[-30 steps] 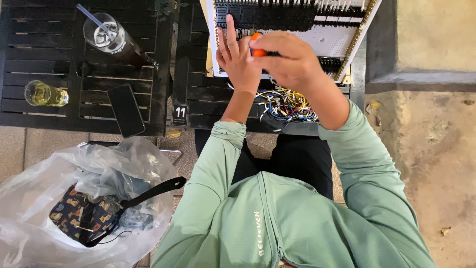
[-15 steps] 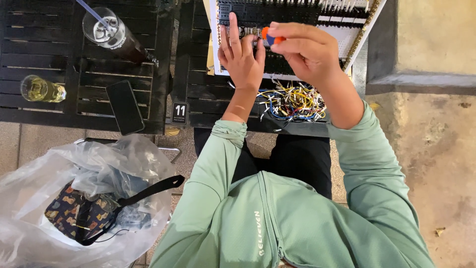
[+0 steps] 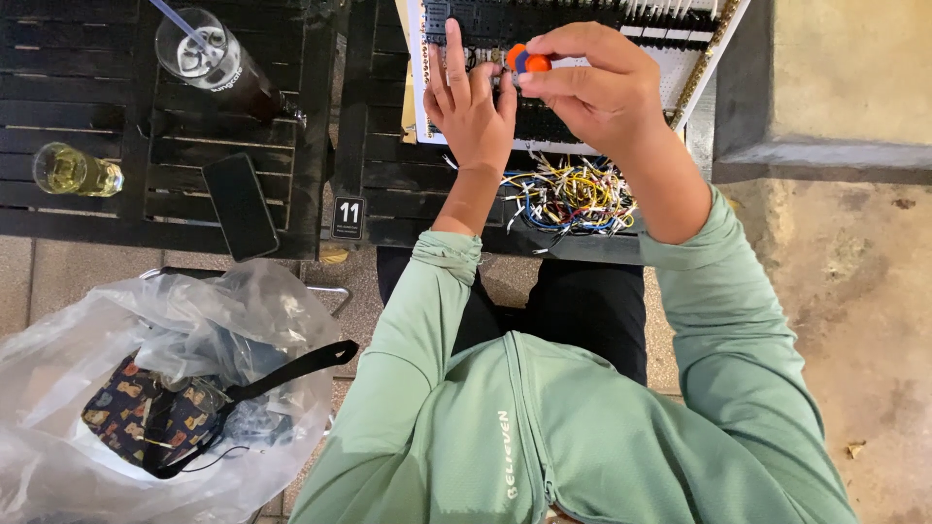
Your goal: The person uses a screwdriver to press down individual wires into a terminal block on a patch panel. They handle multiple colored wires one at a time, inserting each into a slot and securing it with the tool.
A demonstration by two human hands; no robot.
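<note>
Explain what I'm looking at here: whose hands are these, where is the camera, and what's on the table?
This single view looks straight down from above onto a seated person in a green long-sleeved top. Both bare hands work at a white board covered with black component strips. The left hand lies flat on it; the right hand pinches a small orange-and-blue tool. A heap of short coloured wires lies nearer the body. On the dark slatted table stand two drinks and a black phone.

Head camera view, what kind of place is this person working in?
Probably an outdoor cafe or restaurant terrace. The dark slatted table carries a small numbered table marker, an iced drink with a straw and a small glass of pale drink, and the ground beside it is rough concrete.
</note>
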